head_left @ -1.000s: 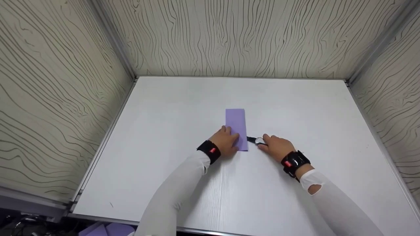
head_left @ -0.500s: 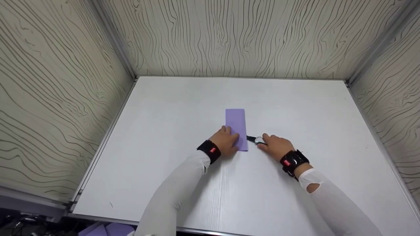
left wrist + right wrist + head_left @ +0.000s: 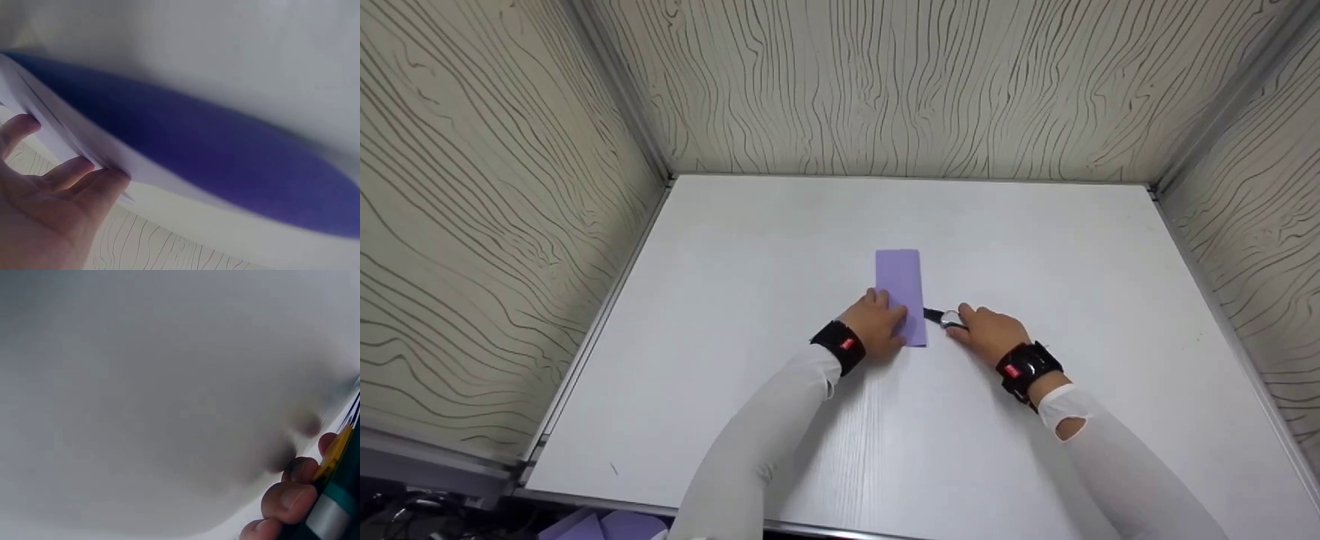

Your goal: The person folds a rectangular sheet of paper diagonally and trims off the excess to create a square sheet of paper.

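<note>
Inside the edges of the counter (image 3: 1035,247), our relaxed left hand (image 3: 874,324) presses purple paper (image 3: 898,268); if that slips, the cutter (image 3: 934,316) our right hand (image 3: 996,337) grips might stray.

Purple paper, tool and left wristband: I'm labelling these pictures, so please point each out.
Purple paper (image 3: 903,286), head view: on the middle of its uncovered face.
Tool (image 3: 950,319), head view: on its round silver part.
Left wristband (image 3: 835,346), head view: on its black strap.
</note>
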The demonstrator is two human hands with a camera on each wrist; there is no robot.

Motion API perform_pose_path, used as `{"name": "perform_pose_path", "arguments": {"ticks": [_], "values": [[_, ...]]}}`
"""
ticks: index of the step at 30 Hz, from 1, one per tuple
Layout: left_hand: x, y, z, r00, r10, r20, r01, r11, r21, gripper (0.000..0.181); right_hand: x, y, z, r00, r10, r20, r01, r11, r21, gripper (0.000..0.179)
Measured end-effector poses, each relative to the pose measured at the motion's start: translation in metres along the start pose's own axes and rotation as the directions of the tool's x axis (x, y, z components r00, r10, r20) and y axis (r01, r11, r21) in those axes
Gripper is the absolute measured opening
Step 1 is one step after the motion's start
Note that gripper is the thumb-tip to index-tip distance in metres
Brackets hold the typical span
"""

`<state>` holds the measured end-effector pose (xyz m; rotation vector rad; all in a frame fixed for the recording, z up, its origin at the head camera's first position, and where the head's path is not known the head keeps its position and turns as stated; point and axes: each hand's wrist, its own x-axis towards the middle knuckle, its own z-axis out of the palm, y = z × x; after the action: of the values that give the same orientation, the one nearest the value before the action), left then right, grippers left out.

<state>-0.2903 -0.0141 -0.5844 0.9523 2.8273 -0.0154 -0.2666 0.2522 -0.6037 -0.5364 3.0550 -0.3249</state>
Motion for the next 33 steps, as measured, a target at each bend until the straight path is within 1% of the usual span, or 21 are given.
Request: {"name": "perform_pose_path", "arguments": {"ticks": [3, 6, 13, 19, 23, 26, 33], "values": [[0.004, -0.001, 0.005, 1.000, -0.005, 0.011, 0.005, 1.000, -0.007, 0.054, 0.002, 0.001, 0.001, 1.000, 0.003, 0.009, -0.003, 1.000, 0.010, 0.044], [0.004, 0.000, 0.005, 1.000, -0.013, 0.019, 0.013, 1.000, -0.004, 0.056, 0.001, 0.002, 0.001, 1.000, 0.010, 0.009, -0.010, 1.000, 0.006, 0.043], [0.000, 0.001, 0.001, 1.000, -0.010, 0.006, 0.010, 1.000, 0.004, 0.052, 0.001, -0.001, -0.001, 1.000, 0.012, -0.009, -0.012, 1.000, 0.018, 0.044], [0.002, -0.002, 0.004, 1.000, -0.010, -0.001, 0.010, 1.000, -0.001, 0.052, 0.003, -0.003, -0.002, 0.999, 0.030, -0.015, -0.030, 0.999, 0.017, 0.042], [0.004, -0.001, 0.006, 1.000, -0.016, -0.004, 0.016, 1.000, 0.007, 0.053, 0.004, -0.005, -0.003, 0.999, 0.018, -0.027, -0.017, 1.000, 0.014, 0.042], [0.004, 0.000, 0.005, 1.000, -0.017, -0.001, 0.017, 1.000, 0.014, 0.054, 0.005, -0.007, -0.004, 0.999, 0.004, -0.034, -0.004, 1.000, 0.024, 0.042], [-0.001, 0.002, -0.001, 1.000, -0.019, -0.007, 0.019, 1.000, 0.015, 0.053, 0.007, -0.007, -0.004, 0.999, 0.033, -0.019, -0.032, 0.999, 0.025, 0.041]]}}
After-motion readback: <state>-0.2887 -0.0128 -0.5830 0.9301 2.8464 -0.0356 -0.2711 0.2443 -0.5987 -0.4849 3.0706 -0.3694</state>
